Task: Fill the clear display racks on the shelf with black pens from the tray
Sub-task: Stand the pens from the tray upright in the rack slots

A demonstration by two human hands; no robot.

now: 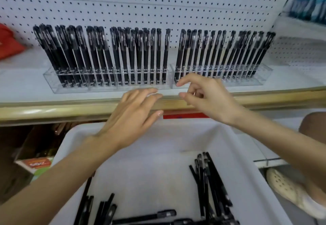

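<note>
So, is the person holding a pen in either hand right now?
No, the left hand and the right hand are both empty, hovering between the racks and the tray.

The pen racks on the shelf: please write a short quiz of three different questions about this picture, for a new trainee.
1. True or false: both hands, the left hand and the right hand, hold no pen.
2. Where do the loose pens lie? A) on the shelf B) in the white tray C) on the floor
3. Fill in: the two clear racks, the left rack and the right rack, stand side by side in front of a white ____ wall.

Key
1. True: both are open and empty, near the shelf edge.
2. B
3. pegboard (perforated)
</note>
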